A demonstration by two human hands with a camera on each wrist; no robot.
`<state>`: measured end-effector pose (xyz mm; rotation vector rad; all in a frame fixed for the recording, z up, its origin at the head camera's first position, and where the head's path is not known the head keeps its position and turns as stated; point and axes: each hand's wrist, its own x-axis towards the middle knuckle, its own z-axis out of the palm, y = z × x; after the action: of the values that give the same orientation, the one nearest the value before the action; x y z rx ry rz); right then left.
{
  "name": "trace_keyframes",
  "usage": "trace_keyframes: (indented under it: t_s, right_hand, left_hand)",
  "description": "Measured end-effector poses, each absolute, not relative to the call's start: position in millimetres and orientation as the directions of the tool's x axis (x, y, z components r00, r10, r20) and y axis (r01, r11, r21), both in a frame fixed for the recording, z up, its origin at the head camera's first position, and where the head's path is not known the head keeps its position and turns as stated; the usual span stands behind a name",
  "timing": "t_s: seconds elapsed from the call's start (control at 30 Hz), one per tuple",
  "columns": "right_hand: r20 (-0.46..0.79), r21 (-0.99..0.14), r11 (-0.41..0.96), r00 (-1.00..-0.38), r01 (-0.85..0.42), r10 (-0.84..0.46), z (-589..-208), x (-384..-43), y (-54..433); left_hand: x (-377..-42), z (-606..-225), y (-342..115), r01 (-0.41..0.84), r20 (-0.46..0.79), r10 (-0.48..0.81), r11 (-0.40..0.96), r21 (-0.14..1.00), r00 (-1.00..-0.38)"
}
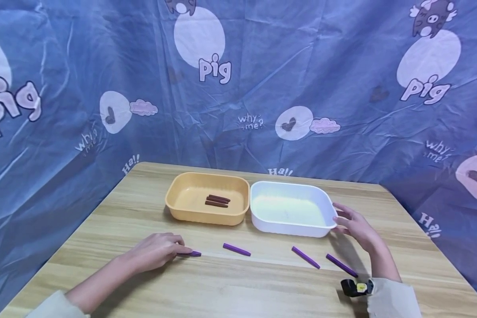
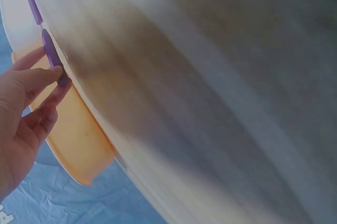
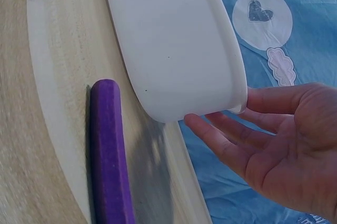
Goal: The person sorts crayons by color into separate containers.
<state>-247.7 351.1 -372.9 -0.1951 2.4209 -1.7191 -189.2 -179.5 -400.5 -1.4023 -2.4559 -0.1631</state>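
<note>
Head view: left hand (image 1: 159, 249), grip pinching a slender purple faceted stick (image 1: 195, 254), lies on the near side of an orange-yellow plastic tray (image 1: 206, 217) containing three brown sticks (image 1: 217, 205); right hand (image 1: 359, 229), grip spread, touches the outer end of a white plastic tray (image 1: 290, 228).

Plain off-white sleeves (image 1: 395, 301), left and right
A rounded black device (image 1: 348, 288), bearing a small yellow label (image 1: 361, 288), juts out beside the right sleeve's cuff.
</note>
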Motion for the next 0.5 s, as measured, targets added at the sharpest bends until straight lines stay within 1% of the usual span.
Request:
trace_keyframes:
  t_s: [0.27,0.5]
  right_hand:
    - [-0.053,-0.947,0.322,-0.978,-0.015,-0.202,-373,-249,352]
    - [-0.049,-0.950,0.310,-0.978,-0.017,-0.203,-373,-249,352]
  left_hand:
    - [-191,-395,-164,0.819,0.327,0.779,0.574,-0.028,-0.535]
    - [-196,-386,-149,0.792,0.324,0.738,0.608,0.060,-0.591]
